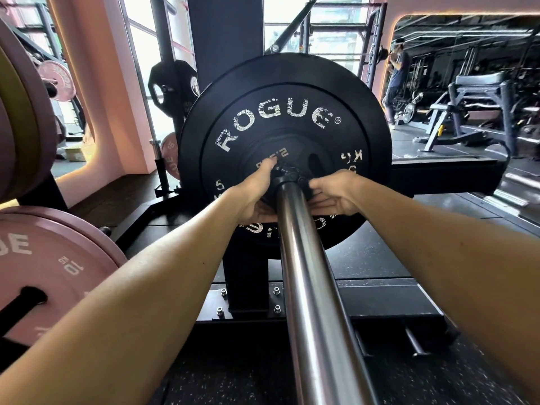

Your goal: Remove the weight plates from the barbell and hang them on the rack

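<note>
Both hands [295, 194] at collar [287, 174], plate [285, 112] behind.

A gym is shown, floored in dark speckled rubber [222, 375]. A black steel column [225, 39] rises at centre, bolted to a base plate [248, 299] on the floor. Behind it, tall windows [140, 54] are seen — bright daylight is let in through them. A pink wall [84, 54] curves away at the left, its glossy face lit warmly. At the right, a large mirror [467, 68] is framed by a glowing strip of light, and a bench [479, 83] on a dark frame is seen in it, with a standing person [397, 71] beyond. A cardboard box [74, 153] lies on the floor by the left wall.
</note>
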Motion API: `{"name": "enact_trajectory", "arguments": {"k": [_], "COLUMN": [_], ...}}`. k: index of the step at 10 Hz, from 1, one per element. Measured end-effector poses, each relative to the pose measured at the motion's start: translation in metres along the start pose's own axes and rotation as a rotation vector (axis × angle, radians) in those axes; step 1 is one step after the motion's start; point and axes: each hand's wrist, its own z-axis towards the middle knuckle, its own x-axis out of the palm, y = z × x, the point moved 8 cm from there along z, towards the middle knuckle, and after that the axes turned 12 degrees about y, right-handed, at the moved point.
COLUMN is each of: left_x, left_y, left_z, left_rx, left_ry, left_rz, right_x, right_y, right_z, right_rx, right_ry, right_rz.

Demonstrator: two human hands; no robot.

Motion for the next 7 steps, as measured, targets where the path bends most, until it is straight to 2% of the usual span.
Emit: {"name": "enact_trajectory", "arguments": {"k": [1,4,5,6,7], "left_x": [0.005,0.001,-0.002,-0.01,-0.039], "left_y": [0.002,0.012,0.012,0.004,-0.027], "left_z": [0.002,0.008,0.005,0.001,-0.016], "left_rx": [0.008,0.032,-0.004,0.022,0.214], "left_ry": [0.05,-0.009,-0.005,-0.07,-0.31], "left_rz": [-0.117,-0.223,-0.116,0.053,0.401], "right_x": [-0.001,0.002,-0.003,-0.009,-0.025], "right_y": [0.009,0.009,0.004,0.004,0.019], "right_z": [-0.001,-0.001,0.003,0.003,-0.014], "right_rx": [0.005,-0.01,-0.055,-0.15,-0.338], "right_ry": [-0.037,-0.062,-0.102,-0.16,-0.258], "right_rz": [-0.068,-0.075,-0.018,-0.082,-0.403]}}
